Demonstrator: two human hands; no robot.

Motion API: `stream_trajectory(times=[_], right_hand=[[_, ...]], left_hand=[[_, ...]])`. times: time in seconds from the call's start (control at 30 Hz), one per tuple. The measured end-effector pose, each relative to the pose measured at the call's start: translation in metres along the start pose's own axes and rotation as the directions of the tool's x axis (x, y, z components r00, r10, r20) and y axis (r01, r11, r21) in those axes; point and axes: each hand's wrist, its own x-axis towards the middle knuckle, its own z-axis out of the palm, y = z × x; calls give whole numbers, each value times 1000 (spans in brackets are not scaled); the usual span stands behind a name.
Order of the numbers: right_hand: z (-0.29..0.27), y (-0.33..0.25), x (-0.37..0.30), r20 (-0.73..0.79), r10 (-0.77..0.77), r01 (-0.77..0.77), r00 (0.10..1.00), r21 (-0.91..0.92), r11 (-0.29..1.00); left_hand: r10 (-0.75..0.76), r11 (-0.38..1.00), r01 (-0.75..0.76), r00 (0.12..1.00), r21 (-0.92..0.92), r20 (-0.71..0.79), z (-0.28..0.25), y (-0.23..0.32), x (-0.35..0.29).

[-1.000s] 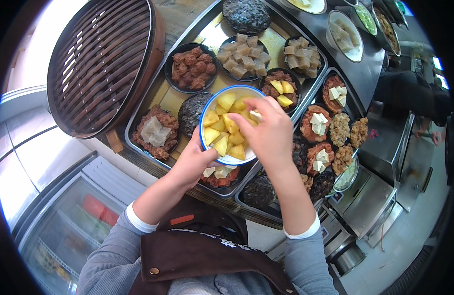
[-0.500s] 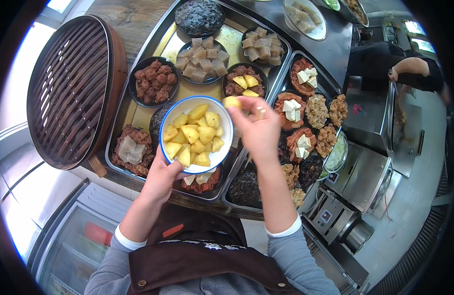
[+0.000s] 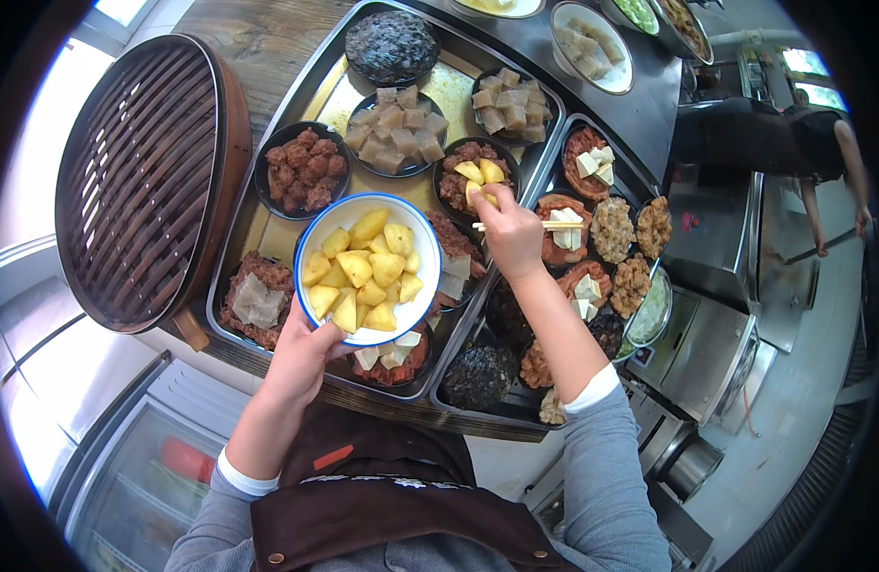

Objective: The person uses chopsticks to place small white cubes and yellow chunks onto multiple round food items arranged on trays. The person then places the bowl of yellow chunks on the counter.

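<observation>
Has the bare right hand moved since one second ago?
Yes: the right hand moved rightward and forward, to the round black dish of brown meat with yellow chunks.

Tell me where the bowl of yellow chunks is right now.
In the head view, the bowl is just left of centre, held in the left hand above the tray.

At my end, daylight comes in hard from the left, whitening the glossy panels point(image 3: 25, 319) there; I can't tell floor from wall. A second bright patch, a window point(image 3: 803, 61), glows upper right. I see a wooden table point(image 3: 253, 43), a steel counter point(image 3: 649, 119) adjoining it, and a glass-topped case point(image 3: 187, 400) below left. On my right, steel units point(image 3: 711, 234) stand over a pale floor point(image 3: 758, 448), edged by a dark ribbed strip point(image 3: 825, 467).
</observation>
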Motion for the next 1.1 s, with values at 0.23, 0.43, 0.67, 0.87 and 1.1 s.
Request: stream_trajectory(times=[0.23,0.43,0.67,0.87,1.1], right_hand=[[0,-2,-1,161,-90,88,983,16,996],[9,-20,-7,99,155,-150,983,-58,987],[6,-25,-1,-10,257,-257,966,-30,966],[4,-17,10,38,354,-356,935,85,931],[-9,-11,7,125,379,-389,917,71,918]], left_hand=[[-71,997,71,997,-39,2,5,1,-2],[-41,999,41,999,0,22,5,0,0],[-19,999,18,1000,44,8,3,3,-1],[-23,999,22,1000,27,20,1,0,1],[-46,999,45,999,30,24,4,4,-2]])
